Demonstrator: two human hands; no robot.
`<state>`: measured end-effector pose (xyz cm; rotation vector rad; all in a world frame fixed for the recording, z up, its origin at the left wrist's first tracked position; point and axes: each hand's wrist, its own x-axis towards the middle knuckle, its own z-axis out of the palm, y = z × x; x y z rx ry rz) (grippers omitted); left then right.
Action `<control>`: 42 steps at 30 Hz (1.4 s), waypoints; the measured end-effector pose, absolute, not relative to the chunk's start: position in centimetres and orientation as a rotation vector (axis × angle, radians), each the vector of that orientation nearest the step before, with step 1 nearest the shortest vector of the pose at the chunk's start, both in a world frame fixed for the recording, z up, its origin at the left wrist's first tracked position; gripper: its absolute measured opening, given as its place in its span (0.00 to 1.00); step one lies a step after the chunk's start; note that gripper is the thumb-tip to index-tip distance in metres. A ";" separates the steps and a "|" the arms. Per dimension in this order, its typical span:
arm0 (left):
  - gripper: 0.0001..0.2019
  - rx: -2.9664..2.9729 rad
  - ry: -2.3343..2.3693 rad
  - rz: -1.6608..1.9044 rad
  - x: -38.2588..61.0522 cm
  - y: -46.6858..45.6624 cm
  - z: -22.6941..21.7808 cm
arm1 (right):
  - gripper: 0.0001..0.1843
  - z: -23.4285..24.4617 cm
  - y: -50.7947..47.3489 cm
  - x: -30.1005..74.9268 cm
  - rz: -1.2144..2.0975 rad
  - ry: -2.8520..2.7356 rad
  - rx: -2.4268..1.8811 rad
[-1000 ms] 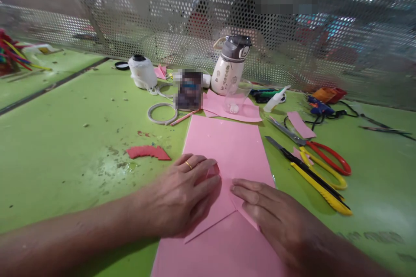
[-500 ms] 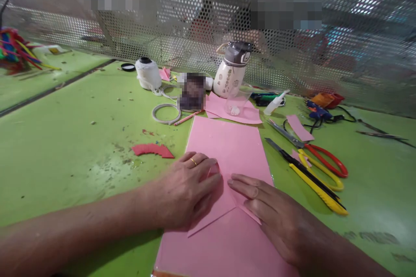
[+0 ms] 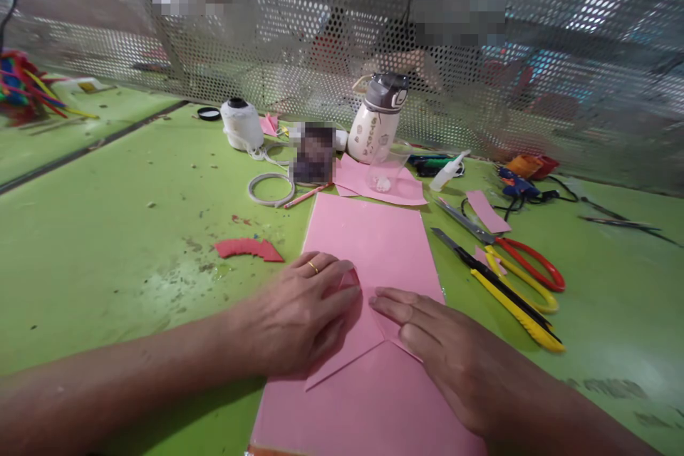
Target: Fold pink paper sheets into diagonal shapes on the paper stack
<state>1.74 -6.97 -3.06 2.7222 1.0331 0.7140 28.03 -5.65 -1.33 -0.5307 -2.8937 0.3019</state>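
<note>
A folded piece of pink paper (image 3: 350, 345) lies on a larger pink sheet (image 3: 368, 228) in front of me. My left hand (image 3: 302, 310), with a ring on one finger, has its bent fingers closed over the left part of the folded piece, where a small curled bit of paper (image 3: 350, 278) shows by the fingertips. The left thumb is mostly hidden. From the other side, my right hand (image 3: 432, 331) rests on the folded piece's right flap, its fingers stretched flat and together. The two hands' fingertips are close but apart.
To the right lie a yellow cutter knife (image 3: 513, 303), scissors (image 3: 529, 263) and a glue bottle (image 3: 449, 171). A red paper arrow (image 3: 249, 249) lies left. Behind are a tape ring (image 3: 271, 189), a pencil (image 3: 304, 197), a thread spool (image 3: 240, 125), a water bottle (image 3: 377, 117) and a perforated metal screen (image 3: 299, 35).
The whole view has shifted slightly. Both hands stay pressed on the folded paper in nearly the same pose, and the right fingertips sit a touch nearer the left hand.
</note>
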 end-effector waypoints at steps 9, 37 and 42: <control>0.11 2.766 0.989 0.733 1.7 -6.9 -3.4 | 0.28 -1.0 -5.7 27.6 0.297 -2.901 -0.555; 0.13 2.829 1.042 0.637 1.9 -6.7 -3.3 | 0.20 -1.9 -6.3 28.9 -0.058 -2.822 -0.323; 0.13 2.834 1.055 0.643 1.9 -6.8 -3.4 | 0.19 -1.8 -6.5 28.8 -0.146 -2.843 -0.317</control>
